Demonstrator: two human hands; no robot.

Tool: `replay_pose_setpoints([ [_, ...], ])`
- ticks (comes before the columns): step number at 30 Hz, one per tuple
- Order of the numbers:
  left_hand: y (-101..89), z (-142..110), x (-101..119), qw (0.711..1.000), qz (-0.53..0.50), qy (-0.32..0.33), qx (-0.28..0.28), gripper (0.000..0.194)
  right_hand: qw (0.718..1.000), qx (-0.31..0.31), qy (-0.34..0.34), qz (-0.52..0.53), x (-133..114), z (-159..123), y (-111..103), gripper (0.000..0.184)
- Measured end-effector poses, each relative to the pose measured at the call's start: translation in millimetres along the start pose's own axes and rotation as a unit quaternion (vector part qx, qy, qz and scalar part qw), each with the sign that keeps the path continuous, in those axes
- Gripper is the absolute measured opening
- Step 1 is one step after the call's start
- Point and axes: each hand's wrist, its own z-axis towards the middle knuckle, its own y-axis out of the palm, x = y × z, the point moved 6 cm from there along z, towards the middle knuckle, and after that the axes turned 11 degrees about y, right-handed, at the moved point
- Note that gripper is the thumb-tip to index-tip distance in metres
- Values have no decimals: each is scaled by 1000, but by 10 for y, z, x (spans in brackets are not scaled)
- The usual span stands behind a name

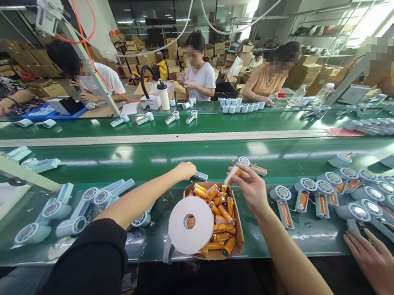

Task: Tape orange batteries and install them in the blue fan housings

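My right hand [251,184] is closed in a pinch on an orange battery [238,171] with a white strip on it, above the right rim of a cardboard box [240,235]. My left hand [184,170] is curled over the green belt behind the box, its fingertips hidden. A light blue fan housing [202,176] sticks out just right of it; whether the fingers grip it I cannot tell. Several orange wrapped batteries [224,213] fill the box. A white tape roll [196,215] lies on them at the left, its loose end hanging over the front.
Open fan housings with batteries [304,199] crowd the right, where another person's hand [372,259] reaches in. Light blue fan housings [55,209] lie to the left, near a slanted post [18,170]. Several people work across the green conveyor belt [142,154].
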Motion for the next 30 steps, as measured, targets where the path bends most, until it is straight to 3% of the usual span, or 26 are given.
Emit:
replay_pose_setpoints([
  [4,19,-26,63,1000,-4,-1,5,14,988,-75,16,-137,207,467,317,46],
  [8,-37,42,63,999,-36,-12,2,9,925,-109,13,-365,403,736,562,43],
  [13,-143,118,8,996,-90,-10,9,4,868,-150,10,-473,530,767,724,38],
  [20,-148,157,-58,987,-138,-46,72,31,723,-179,1,-667,525,759,850,30],
  [24,-113,192,-71,979,-161,-66,105,34,638,-203,3,-742,538,737,926,33],
  [30,-83,251,-24,970,-188,-79,132,34,564,-212,10,-798,580,720,1010,39],
])
